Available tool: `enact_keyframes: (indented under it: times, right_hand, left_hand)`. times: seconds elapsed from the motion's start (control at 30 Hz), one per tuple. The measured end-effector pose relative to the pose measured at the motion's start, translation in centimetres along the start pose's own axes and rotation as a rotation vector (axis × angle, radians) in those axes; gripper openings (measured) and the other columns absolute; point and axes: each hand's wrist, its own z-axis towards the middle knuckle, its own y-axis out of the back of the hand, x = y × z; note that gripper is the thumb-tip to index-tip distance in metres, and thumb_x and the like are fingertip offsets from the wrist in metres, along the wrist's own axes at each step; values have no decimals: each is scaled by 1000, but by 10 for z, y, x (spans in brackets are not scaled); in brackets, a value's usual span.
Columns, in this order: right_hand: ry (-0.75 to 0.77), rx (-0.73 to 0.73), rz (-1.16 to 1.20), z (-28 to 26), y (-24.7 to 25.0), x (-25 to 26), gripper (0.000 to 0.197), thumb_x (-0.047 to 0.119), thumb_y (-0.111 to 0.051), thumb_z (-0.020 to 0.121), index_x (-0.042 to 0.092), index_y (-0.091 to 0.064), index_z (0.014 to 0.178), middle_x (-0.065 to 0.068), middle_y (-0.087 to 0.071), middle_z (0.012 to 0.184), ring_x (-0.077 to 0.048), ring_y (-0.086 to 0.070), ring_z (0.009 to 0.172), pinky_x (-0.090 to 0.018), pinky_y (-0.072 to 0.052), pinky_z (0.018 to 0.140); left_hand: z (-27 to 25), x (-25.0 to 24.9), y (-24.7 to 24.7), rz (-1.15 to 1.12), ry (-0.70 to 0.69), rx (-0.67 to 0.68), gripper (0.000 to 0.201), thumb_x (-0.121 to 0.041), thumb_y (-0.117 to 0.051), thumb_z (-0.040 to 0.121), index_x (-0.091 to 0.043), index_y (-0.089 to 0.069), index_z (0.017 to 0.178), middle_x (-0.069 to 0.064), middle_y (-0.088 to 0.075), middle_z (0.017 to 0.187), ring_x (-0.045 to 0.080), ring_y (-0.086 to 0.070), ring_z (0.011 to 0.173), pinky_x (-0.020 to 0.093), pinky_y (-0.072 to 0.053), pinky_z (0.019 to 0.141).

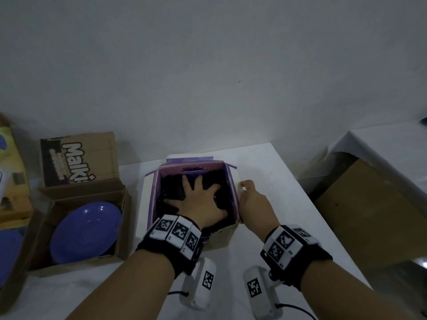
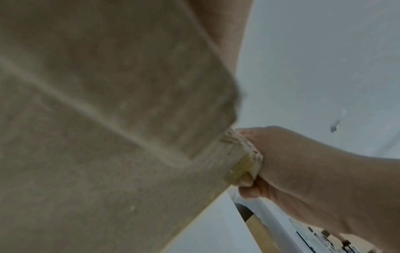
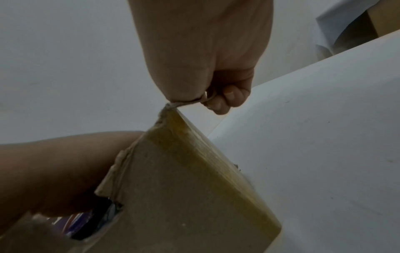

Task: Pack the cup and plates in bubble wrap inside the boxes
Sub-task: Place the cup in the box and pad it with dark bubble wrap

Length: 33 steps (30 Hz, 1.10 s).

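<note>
Left hand (image 1: 196, 204) fills purple box (image 1: 232, 234); plate (image 1: 85, 232) sits boxed leftward.

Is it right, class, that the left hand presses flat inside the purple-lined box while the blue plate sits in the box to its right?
One detail is wrong. The head view shows the blue plate in the cardboard box left of the purple-lined box, where the left hand presses flat.

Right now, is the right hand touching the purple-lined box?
Touching. The head view shows the right hand against the purple-lined box's right wall; the right wrist view shows it on the box's top corner.
</note>
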Motion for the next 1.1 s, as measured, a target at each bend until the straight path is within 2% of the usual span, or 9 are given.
enact_keyframes:
  times: [0.1,0.23,0.33,0.53,0.67,0.77,0.87,0.93,1.1]
  right_hand:
    - [2,-7,-14,-1,0,0,29,5,-32,94,8,-37,123,-14,-63,79,-30,-57,67,-34,-45,60]
    - [3,-8,-28,-1,0,2,29,7,-32,95,8,-37,124,-9,-57,76,-26,-52,66,-30,-38,59]
    - [0,-4,-31,-2,-1,2,29,6,-34,95,7,-37,124,-15,-62,82,-26,-52,66,-31,-38,59]
    - [-12,-7,-32,-1,-2,2,30,7,-32,96,7,-36,125,-18,-66,86,-27,-53,67,-31,-39,60]
    - [-8,-5,-12,-2,-1,3,31,6,-34,95,7,-37,125,-14,-62,79,-27,-54,67,-31,-39,60]
    - [-7,-6,-18,-2,-2,3,32,6,-35,95,7,-36,126,-16,-63,83,-27,-53,67,-31,-39,59]
    - [-5,-14,-15,-2,-2,2,31,6,-34,95,7,-37,126,-19,-66,87,-29,-56,69,-32,-41,60]
    - [-3,-14,-20,-1,-2,1,32,4,-34,94,6,-37,125,-20,-66,87,-33,-61,73,-34,-44,60]
    - [0,-25,-22,-2,-2,-1,33,2,-33,92,7,-38,125,-19,-67,85,-35,-63,75,-38,-51,64]
  left_hand:
    - [-4,1,-1,6,-2,-52,72,-55,-58,78,-48,-22,140,-4,7,157,34,24,141,82,1,96]
    - [-16,5,-5,68,85,-232,101,-66,-56,75,-35,6,148,7,8,159,33,13,145,73,2,105]
    - [-25,9,-10,-82,175,-175,113,-66,-62,71,-32,15,147,9,20,157,36,16,143,67,-2,109]
    - [-22,16,-12,-298,181,-75,119,-59,-72,67,-37,15,146,0,34,152,36,25,140,70,-8,108]
    - [-11,16,8,-429,229,33,105,-58,-63,71,-43,9,146,1,30,154,43,27,138,63,-2,113]
    - [-7,7,9,-446,270,-40,101,-65,-62,70,-42,0,147,1,23,156,44,24,138,62,-3,113]
    - [-9,-2,-5,-332,303,-159,99,-68,-62,68,-41,-5,145,0,18,156,42,19,140,74,-13,104]
    - [-7,-5,-12,-288,319,-212,100,-69,-61,66,-41,-5,144,0,16,156,41,16,141,77,-14,100]
    - [-5,-4,-11,-327,306,-201,108,-67,-66,64,-39,-1,145,0,16,156,40,16,141,75,-14,102]
